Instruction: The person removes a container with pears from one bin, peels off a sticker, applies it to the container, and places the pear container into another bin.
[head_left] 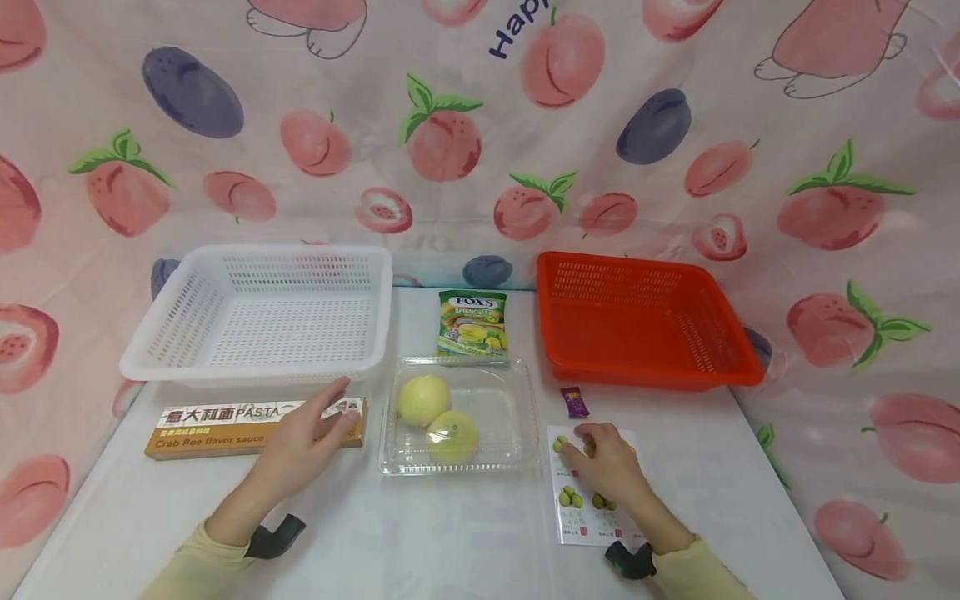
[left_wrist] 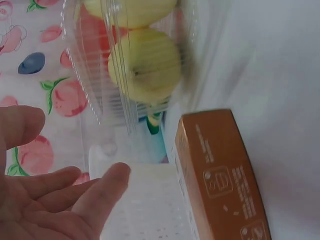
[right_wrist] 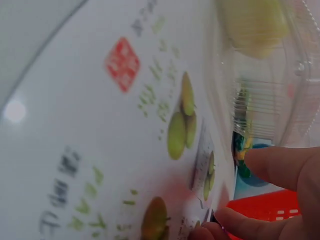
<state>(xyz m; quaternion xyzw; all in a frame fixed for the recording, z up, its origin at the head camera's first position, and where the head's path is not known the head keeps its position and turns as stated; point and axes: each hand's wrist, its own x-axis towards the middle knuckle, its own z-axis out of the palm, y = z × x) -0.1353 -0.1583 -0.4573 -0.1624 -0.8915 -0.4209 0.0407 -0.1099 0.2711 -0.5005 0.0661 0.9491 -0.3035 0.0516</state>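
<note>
In the head view my left hand (head_left: 303, 446) is over the right end of a pasta box (head_left: 206, 435), with thumb and fingers apart and nothing between them. The left wrist view shows the box's brown side (left_wrist: 220, 170) beyond the fingers. My right hand (head_left: 611, 467) is over a white card (head_left: 592, 527) printed with green pears, its thumb apart from its loosely bent fingers. Whether those fingertips touch the card I cannot tell. Just beyond them lies a small purple packet (head_left: 575, 402). Between the hands sits a clear plastic container (head_left: 498, 417) with two yellow-green round fruits (head_left: 423, 400).
A white basket (head_left: 255, 371) stands at the back left, behind the pasta box. At the back right is a red basket (head_left: 645, 373). A green Fox's candy bag (head_left: 472, 323) lies behind the clear container. A fruit-printed cloth (head_left: 450, 208) hangs behind the table.
</note>
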